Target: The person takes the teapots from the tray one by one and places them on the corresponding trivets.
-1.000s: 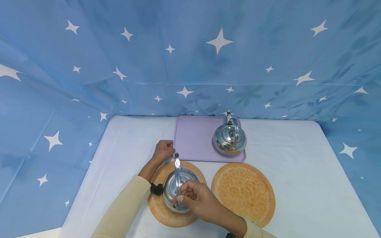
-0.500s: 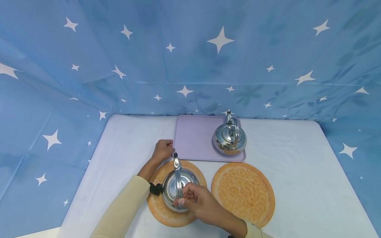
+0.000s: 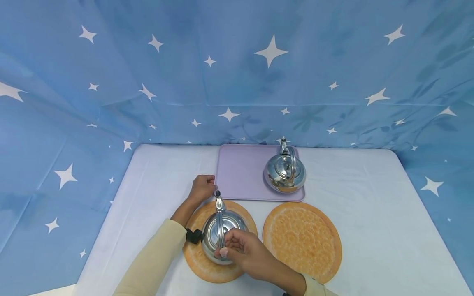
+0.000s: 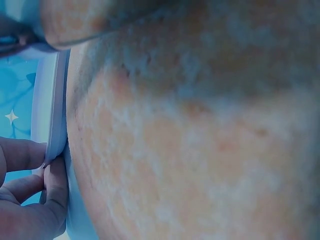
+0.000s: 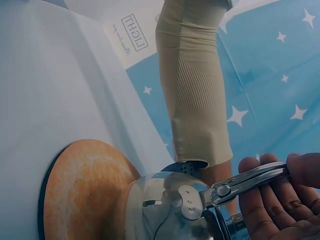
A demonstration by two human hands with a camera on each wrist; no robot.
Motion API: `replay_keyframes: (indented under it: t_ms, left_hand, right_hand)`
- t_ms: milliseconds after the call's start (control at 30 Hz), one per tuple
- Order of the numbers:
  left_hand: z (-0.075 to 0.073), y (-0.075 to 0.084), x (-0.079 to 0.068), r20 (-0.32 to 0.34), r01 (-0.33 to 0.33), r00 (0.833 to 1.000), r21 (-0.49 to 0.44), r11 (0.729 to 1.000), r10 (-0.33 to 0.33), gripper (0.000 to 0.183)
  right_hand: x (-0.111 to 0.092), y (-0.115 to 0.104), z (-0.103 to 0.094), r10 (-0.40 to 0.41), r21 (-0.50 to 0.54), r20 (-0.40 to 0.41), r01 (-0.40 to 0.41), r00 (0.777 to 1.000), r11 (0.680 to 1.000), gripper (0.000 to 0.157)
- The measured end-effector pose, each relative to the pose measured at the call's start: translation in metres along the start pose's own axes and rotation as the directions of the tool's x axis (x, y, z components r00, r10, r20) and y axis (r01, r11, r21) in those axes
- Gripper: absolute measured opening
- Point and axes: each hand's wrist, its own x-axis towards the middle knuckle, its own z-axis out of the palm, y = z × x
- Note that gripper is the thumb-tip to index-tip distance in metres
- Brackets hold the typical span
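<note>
My right hand [image 3: 253,255] pinches the arched handle of a shiny steel kettle [image 3: 210,238], thumb on one side and fingers curled beneath in the right wrist view. The kettle is upright over the left round orange mat [image 3: 196,265], spout pointing away from me; whether its base touches the mat I cannot tell. My left hand [image 3: 203,187] is at the near left corner of a lilac tray [image 3: 240,170]. In the left wrist view its thumb and fingers pinch the tray's rim [image 4: 56,110]. On the tray's right end stands a second steel kettle [image 3: 284,183].
A second round orange mat [image 3: 301,240] lies to the right, just in front of the tray. Everything is on a white-covered table [image 3: 377,222]. Blue star-patterned cloth [image 3: 177,74] hangs behind and at the sides.
</note>
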Motion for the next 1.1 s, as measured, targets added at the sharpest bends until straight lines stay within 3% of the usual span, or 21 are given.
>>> replay_keyframes:
  t_ms: [200, 467, 700, 800, 933, 1100]
  left_hand:
    - [0.000, -0.002, 0.001, -0.001, -0.011, 1.000, 0.008, 1.000, 0.011, 0.044]
    - [0.000, -0.002, 0.001, -0.007, -0.006, 1.000, 0.009, 1.000, 0.006, 0.043]
    - [-0.001, 0.000, 0.001, -0.006, -0.007, 1.000, 0.013, 1.000, 0.007, 0.042]
    - [-0.001, -0.001, 0.001, -0.002, -0.005, 1.000, 0.006, 1.000, 0.005, 0.042]
    - [-0.001, -0.001, 0.001, 0.001, 0.001, 1.000, 0.000, 1.000, -0.001, 0.042]
    - [-0.001, -0.001, 0.001, -0.002, 0.002, 1.000, 0.001, 1.000, -0.002, 0.042]
  right_hand:
    - [-0.001, 0.000, -0.003, -0.005, 0.027, -0.004, 0.005, 1.000, 1.000, 0.017]
    - [-0.001, -0.005, -0.016, 0.024, 0.001, -0.111, -0.024, 0.994, 1.000, 0.024]
    - [-0.003, -0.012, -0.027, 0.111, 0.070, -0.186, -0.100, 0.976, 0.993, 0.033]
    - [-0.004, -0.012, -0.031, 0.066, 0.080, -0.199, -0.051, 0.978, 0.995, 0.032]
    - [-0.004, -0.008, -0.040, -0.057, 0.033, -0.208, 0.065, 0.976, 0.997, 0.029]
    - [-0.005, -0.008, -0.051, -0.109, -0.030, -0.245, 0.105, 0.963, 0.994, 0.027]
